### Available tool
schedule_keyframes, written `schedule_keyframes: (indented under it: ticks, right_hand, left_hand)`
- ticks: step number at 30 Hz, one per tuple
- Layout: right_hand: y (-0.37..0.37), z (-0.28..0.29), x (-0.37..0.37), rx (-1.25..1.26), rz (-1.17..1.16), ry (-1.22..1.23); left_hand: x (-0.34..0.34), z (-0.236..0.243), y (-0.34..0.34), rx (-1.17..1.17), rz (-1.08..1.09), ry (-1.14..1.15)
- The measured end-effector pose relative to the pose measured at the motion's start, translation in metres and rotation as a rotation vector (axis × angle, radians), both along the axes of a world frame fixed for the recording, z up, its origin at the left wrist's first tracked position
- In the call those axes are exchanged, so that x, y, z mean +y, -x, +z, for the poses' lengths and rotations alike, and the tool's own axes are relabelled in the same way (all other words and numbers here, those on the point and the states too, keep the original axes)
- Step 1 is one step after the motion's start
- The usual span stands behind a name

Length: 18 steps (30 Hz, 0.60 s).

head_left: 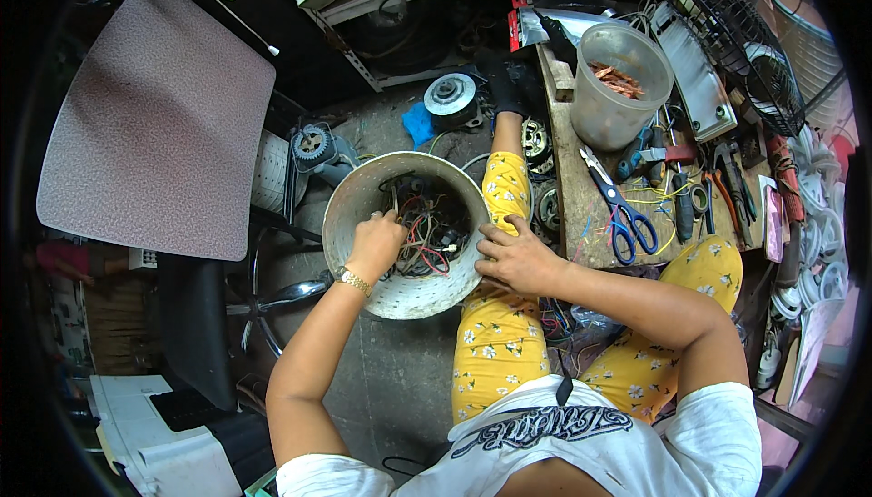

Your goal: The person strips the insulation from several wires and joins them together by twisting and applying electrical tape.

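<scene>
A white round tub with a speckled, perforated-looking wall stands on the floor ahead of me. Inside it lies a tangle of wires in red, black and white among dark parts. My left hand, with a gold watch on the wrist, reaches over the near left side into the tub. Its fingers are curled closed, and what they hold is hidden. At the right side of the tub, my right hand has its fingers bent over the rim, close to my yellow-trousered leg.
Scissors, pliers and screwdrivers crowd the wooden bench at right. A clear bucket there holds copper pieces. Motor parts lie beyond the tub. A padded chair stands at left.
</scene>
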State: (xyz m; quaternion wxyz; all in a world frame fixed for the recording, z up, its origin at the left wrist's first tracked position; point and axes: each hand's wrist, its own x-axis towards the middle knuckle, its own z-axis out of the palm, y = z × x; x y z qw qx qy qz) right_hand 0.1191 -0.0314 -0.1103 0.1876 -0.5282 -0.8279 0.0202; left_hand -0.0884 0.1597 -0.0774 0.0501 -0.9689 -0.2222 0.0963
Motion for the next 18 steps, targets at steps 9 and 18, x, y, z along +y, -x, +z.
schedule_keyframes:
  ticks: [9, 18]
  right_hand:
    - [0.000, 0.002, -0.001, -0.009, 0.008, 0.012]
    - [0.001, 0.001, -0.002, -0.022, 0.009, 0.031]
  left_hand:
    - [-0.008, 0.013, 0.035, 0.001, 0.156, 0.100]
    - [-0.008, 0.080, 0.015, -0.315, 0.301, 0.024]
